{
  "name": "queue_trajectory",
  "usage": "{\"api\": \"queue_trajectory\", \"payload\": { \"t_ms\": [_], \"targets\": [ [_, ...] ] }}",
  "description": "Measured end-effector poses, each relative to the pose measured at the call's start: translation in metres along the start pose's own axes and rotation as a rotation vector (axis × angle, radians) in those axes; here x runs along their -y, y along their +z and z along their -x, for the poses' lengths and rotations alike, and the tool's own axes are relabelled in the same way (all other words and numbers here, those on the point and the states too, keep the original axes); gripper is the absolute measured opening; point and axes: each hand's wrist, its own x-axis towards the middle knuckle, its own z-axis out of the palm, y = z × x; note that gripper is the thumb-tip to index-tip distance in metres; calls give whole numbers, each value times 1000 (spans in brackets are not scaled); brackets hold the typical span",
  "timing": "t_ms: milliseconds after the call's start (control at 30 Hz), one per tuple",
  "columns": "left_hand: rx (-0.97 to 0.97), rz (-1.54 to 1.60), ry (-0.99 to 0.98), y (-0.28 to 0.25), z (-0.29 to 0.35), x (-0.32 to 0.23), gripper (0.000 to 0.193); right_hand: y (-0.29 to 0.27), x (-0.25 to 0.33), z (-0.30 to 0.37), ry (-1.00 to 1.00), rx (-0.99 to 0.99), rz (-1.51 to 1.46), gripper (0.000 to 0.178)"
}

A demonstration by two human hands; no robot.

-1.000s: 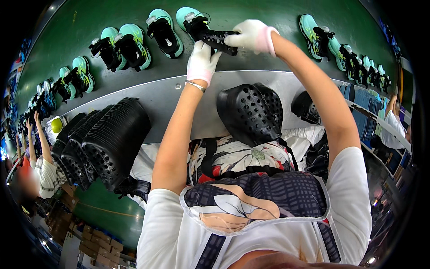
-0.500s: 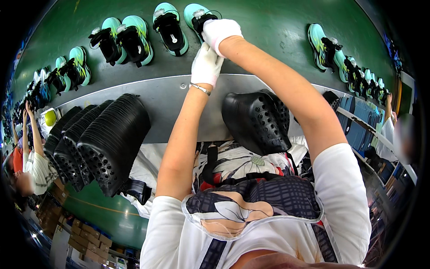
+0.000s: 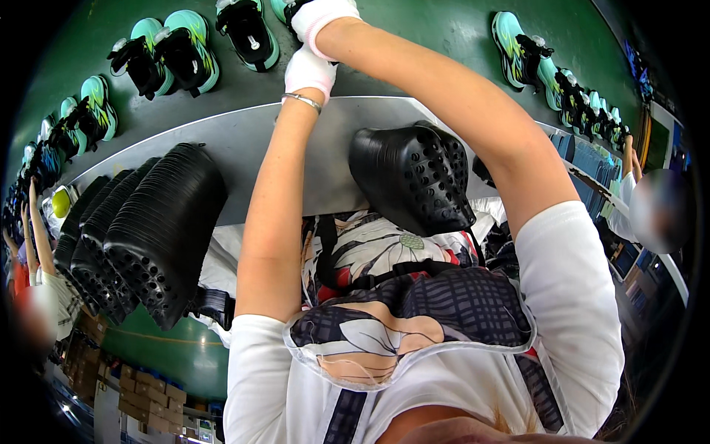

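At the top edge of the view, a mint-green and black sneaker (image 3: 280,10) is partly cut off. My right hand (image 3: 322,22), in a white glove, is closed at its ankle opening, fingers largely hidden. Just below, my left hand (image 3: 309,75), also gloved, is closed at the heel end, partly covered by the right hand. A metal bangle (image 3: 302,100) circles my left wrist. Beside that sneaker on the left stands another, with its black lining (image 3: 248,33) facing up.
More sneakers (image 3: 188,52) line the green surface (image 3: 436,52) leftward, others (image 3: 510,48) on the right. Stacked black perforated shoe-shaped pieces (image 3: 166,229) lie left of my arms; a smaller stack (image 3: 414,174) sits between them on the grey ledge (image 3: 333,148). Co-workers are at both sides.
The view has shifted, so the sneakers and my hands appear higher and farther left. Both hands remain at the same sneaker, less of which shows now.
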Motion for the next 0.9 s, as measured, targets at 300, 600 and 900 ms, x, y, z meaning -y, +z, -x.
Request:
{"api": "queue_trajectory", "payload": {
  "t_ms": [300,600,900],
  "targets": [
    [-48,-99,-1,2,2,2,24,-25,2,37,-163,-71,323,27],
    [-16,-50,-64,-15,10,-7,22,-12,-3,24,-147,-210,222,21],
    [-53,-365,289,-2,-2,31,28,-18,-8,26,-168,-167,66,21]
  ]
}}
